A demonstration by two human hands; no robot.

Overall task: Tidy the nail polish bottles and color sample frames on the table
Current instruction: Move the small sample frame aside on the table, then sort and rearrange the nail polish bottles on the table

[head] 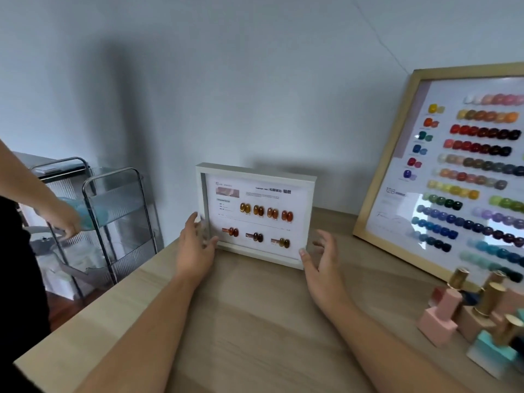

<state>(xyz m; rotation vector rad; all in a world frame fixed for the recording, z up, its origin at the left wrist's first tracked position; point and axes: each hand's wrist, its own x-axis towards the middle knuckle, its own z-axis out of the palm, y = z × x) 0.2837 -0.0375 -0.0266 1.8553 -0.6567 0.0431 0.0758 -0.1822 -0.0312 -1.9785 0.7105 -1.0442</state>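
Nearest me at the bench's [255, 321] right edge cluster the nail polish bottles [442, 316]. My left hand [195, 245] touches the white frame's [256, 214] left side; my right hand [323, 259] hangs spread just off its lower right corner. I'd steady both sides evenly. Its writing is too blurred to read. The large wooden frame [380, 177] leans at the bench's back right.
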